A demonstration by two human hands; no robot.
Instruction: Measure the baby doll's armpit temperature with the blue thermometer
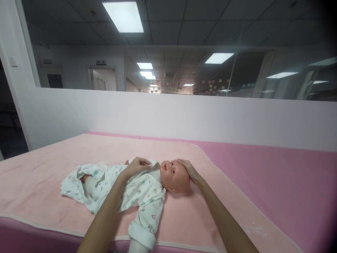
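Observation:
A baby doll [175,177] in a white printed romper [142,191] lies on its back on a light pink blanket [52,168], head to the right. My left hand [137,165] rests on the doll's chest near the collar, fingers curled loosely over the cloth. My right hand [188,168] lies flat on the top of the doll's head, fingers stretched along the forehead. One sleeve [142,232] hangs toward the near edge of the bed.
The blanket covers a darker pink mattress [276,186] that runs to the right. A white partition wall [171,116] with glass above stands right behind the bed. A dark doorway [10,133] opens at the left.

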